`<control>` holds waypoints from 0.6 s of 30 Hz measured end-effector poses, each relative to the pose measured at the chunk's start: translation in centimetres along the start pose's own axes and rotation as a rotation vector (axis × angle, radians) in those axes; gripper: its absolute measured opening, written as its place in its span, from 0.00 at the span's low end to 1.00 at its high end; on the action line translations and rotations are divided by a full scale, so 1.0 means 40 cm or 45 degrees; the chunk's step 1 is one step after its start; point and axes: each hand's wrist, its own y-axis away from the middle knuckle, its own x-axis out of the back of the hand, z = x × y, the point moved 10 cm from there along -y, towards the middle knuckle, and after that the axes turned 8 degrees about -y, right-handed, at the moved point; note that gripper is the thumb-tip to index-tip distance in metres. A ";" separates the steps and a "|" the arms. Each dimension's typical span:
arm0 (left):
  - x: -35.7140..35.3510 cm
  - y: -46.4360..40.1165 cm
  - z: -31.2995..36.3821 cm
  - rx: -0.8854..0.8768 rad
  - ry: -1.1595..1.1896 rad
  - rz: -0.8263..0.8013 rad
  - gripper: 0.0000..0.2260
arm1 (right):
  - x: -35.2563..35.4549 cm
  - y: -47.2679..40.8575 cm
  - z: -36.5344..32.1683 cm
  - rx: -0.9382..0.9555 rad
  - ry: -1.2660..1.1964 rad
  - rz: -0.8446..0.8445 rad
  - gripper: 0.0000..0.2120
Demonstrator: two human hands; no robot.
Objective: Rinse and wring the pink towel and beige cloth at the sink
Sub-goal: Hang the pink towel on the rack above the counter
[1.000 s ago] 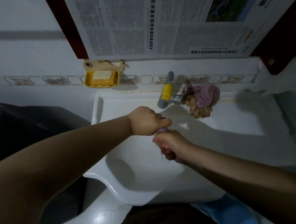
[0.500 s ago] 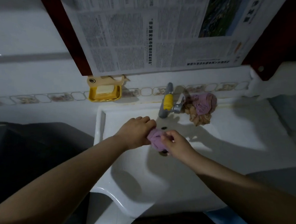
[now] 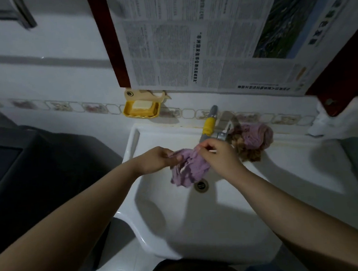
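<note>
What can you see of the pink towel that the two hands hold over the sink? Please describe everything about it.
The pink towel is a small, crumpled piece of soft terry-like fabric, pale pinkish-purple. The left hand pinches its upper left edge and the right hand pinches its upper right edge, spreading it partly open. Its lower part hangs in loose folds above the white sink basin, just up and left of the drain. Whether it is wet cannot be told.

Basin front: we see bare white sink (image 3: 233, 226) below the drain (image 3: 201, 185).
Back rim: tap (image 3: 209, 126) and bundled cloths (image 3: 252, 140) block us.
Right ledge: bare.
</note>
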 end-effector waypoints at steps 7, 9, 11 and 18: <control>0.065 0.072 0.011 0.046 0.293 0.285 0.32 | 0.017 -0.018 -0.103 0.075 -0.148 -0.027 0.11; 0.053 0.081 0.062 -0.112 0.356 0.128 0.41 | 0.021 -0.031 -0.144 0.081 -0.237 -0.007 0.11; 0.037 0.089 0.109 -0.246 0.401 -0.052 0.38 | 0.025 -0.047 -0.194 0.119 -0.246 0.038 0.11; 0.221 0.112 0.049 -0.186 0.715 0.329 0.08 | -0.020 -0.110 -0.316 0.234 0.037 0.085 0.06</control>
